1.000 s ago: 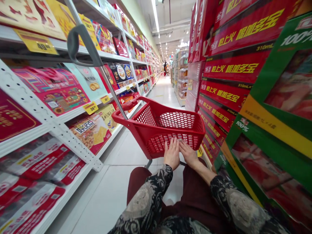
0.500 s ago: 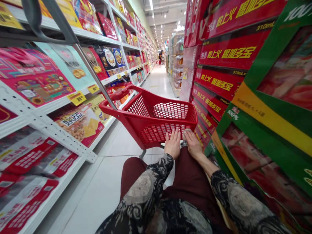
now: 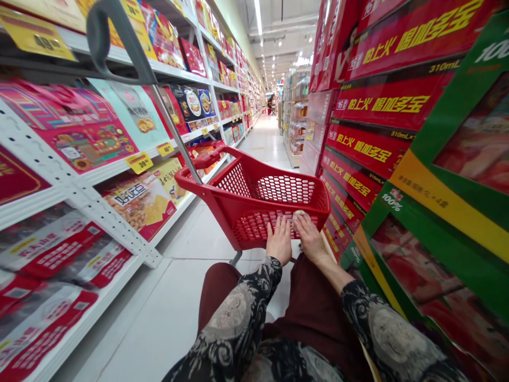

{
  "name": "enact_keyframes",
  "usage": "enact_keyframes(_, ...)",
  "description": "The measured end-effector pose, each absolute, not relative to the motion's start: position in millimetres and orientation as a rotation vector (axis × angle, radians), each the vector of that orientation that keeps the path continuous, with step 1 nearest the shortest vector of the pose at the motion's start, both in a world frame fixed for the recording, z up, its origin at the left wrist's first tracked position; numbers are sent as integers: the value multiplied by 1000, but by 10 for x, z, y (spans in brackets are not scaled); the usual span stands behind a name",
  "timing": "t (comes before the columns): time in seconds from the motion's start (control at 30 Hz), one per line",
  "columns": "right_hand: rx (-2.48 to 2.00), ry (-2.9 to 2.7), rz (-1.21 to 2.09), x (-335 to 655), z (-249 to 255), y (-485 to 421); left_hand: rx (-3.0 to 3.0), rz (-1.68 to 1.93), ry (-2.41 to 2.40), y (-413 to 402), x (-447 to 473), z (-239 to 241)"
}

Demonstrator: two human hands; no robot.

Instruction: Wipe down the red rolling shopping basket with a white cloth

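Note:
A red plastic shopping trolley basket (image 3: 220,204) with honeycomb-like holes stands right before my knees. My left hand (image 3: 279,241) lies against its near side wall, fingers spread and holding nothing. Beside it, my right hand (image 3: 310,240) presses a pale crumpled cloth (image 3: 299,214) to the same wall, just below the rim. Most of the cloth is hidden under the fingers. A metal pole (image 3: 173,127) rises from the basket's left end to a grey loop handle (image 3: 97,37).
White shelves (image 3: 119,178) of boxed snacks and yellow price tags line the left. Stacked red drink cartons (image 3: 377,106) and green cartons (image 3: 457,207) rise close on the right. The tiled aisle (image 3: 264,138) runs ahead, with a person (image 3: 271,103) far off.
My right hand has moved up and left with the cloth, closer to my left hand. The left hand stays at the basket wall. The whole view has shifted slightly.

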State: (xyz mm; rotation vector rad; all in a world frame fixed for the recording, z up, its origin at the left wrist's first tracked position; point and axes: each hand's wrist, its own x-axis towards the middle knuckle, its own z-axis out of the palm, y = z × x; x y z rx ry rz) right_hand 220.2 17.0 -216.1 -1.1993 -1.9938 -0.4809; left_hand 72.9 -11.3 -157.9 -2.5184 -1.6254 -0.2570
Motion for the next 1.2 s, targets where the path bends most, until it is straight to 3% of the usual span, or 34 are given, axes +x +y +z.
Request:
enact_keyframes(0.17,-1135,-2088,-465,2122,-2403,93,-2499,-286,-1612,-73,629,-1653)
enact_keyframes(0.43,-1024,-2043,-532,1821,-1767,384,-2403,-331,-1710,88,340,-1490)
enact_keyframes(0.77,-1009,-2310,-496,1741,-2141,252,-2386,-281,-1714,23,155,-1561)
enact_keyframes(1.03,-1085,-2124,-605,1607,-1689,484,-2305,-315,-1792,109,-26,-1465)
enact_keyframes(1.2,-1073,-2153,-606,1705,-1715,574,-2310,-305,-1806,111,-96,-1450)
